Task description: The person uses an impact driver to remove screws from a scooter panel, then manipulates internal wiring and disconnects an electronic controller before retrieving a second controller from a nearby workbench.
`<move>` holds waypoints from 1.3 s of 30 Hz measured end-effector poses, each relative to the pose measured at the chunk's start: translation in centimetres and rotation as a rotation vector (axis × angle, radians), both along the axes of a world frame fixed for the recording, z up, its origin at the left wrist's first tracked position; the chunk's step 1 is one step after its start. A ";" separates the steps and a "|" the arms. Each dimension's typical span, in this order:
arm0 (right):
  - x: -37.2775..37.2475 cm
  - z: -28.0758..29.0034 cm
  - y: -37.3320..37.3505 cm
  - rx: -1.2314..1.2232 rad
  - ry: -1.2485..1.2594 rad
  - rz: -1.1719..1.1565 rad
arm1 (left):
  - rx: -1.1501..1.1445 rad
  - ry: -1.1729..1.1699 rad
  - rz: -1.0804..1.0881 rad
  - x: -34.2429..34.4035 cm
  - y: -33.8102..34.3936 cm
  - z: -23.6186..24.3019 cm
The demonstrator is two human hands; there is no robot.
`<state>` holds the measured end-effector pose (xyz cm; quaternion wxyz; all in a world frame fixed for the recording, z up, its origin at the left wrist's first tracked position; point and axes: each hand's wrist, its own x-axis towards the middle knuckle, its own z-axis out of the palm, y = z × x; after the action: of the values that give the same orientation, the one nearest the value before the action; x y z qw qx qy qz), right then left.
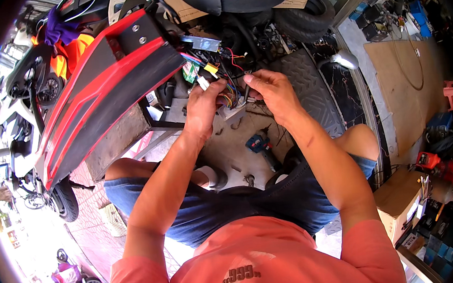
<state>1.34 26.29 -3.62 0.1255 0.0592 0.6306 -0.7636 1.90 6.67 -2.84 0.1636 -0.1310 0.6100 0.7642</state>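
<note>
My left hand (203, 107) is closed round part of a bundle of coloured wires (229, 95), its thumb and forefinger pressed together near a white connector (203, 82). Close beside it, my right hand (275, 92) pinches a thin dark wire (247, 92) between thumb and fingers. Both hands work at the end of a red and black scooter body panel (104, 93). Above the hands show a yellow connector (211, 68), a silver metal plate (202, 43) and a loose red wire (237, 58). My fingers hide some of the wire ends.
A blue cordless drill (260, 144) lies on the floor between my feet. Tyres (307, 18) rest beyond the hands, and a black textured mat (308, 88) lies to the right. A cardboard box (401, 196) stands far right. Parked scooters (32, 104) are at left.
</note>
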 end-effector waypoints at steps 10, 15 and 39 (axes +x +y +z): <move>-1.3 -0.8 1.0 -0.241 -0.155 -0.082 | -0.143 0.132 -0.180 -0.1 3.0 -0.7; -2.2 -1.4 2.2 -0.264 -0.149 -0.075 | -0.165 0.128 -0.257 -0.9 2.9 -1.0; -8.0 -3.4 5.7 -0.154 -0.051 0.136 | -0.167 -0.097 -0.115 -3.4 5.7 -1.0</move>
<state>-6.69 31.94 -7.04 0.1970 0.0259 0.5691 -0.7979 -1.49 12.35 -3.81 0.2249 -0.1457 0.6695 0.6928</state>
